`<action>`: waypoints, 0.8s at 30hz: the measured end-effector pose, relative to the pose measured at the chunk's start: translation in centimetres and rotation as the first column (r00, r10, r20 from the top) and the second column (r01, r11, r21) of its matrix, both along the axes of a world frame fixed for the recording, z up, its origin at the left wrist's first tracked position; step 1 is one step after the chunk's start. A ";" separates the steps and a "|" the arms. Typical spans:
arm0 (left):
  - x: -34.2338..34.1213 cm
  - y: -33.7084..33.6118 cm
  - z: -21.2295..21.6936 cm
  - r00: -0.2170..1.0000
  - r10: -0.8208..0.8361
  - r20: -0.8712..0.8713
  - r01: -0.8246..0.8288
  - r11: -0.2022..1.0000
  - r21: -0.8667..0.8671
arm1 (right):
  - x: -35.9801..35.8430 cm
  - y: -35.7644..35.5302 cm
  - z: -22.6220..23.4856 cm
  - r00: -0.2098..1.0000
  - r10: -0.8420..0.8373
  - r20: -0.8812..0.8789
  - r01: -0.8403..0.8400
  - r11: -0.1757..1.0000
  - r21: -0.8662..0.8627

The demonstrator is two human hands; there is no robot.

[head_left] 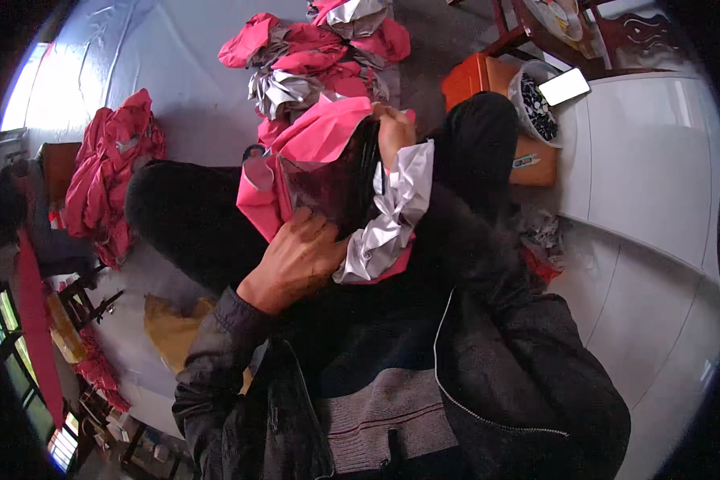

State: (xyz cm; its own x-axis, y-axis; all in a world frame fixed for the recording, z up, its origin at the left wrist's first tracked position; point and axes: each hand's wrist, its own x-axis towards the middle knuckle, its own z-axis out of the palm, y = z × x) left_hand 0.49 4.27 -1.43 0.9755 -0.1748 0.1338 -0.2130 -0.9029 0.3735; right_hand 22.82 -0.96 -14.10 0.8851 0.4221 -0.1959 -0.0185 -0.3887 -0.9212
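A pink fabric piece [322,132] with a crinkled silver lining [388,224] and a dark mesh panel [316,188] lies across my lap, held up between both hands. Its exact kind does not show. At the near left edge of the mesh, my left hand [292,260] has its fingers curled closed on the fabric. On the far right side, my right hand [394,136] grips the piece's upper edge, its fingers partly hidden by the pink and silver folds. A small dark loop or buckle [254,150] sits at the piece's left corner.
Beyond my lap is a heap of similar pink and silver pieces [320,56]. Another pink pile [118,172] stands left. On the right, an orange box [528,164] bears thread snips [526,162] and a white bowl [558,136] of small black and white parts, with a white-faced phone [565,87] on its rim.
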 end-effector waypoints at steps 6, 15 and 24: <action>0.5 0.3 -0.2 0.999 -0.024 0.022 0.024 1.000 0.008 | -0.7 0.5 4.4 0.990 0.095 -0.106 -0.090 0.994 0.057; 1.2 0.4 -1.4 0.998 0.032 -0.051 -0.034 0.999 -0.042 | -0.6 2.0 2.4 0.968 0.114 -0.223 -0.072 0.980 0.186; 1.1 1.0 -3.6 0.987 0.022 -0.158 -0.029 0.999 -0.044 | -1.2 3.3 1.8 0.986 0.139 -0.093 -0.129 0.986 0.109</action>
State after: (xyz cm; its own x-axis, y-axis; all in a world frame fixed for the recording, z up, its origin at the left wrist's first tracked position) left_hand 1.61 5.31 -4.98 0.9891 -0.1465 -0.0141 -0.1253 -0.8886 0.4413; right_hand 21.67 2.37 -12.30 0.7972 0.5582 -0.2301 -0.0666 -0.2974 -0.9524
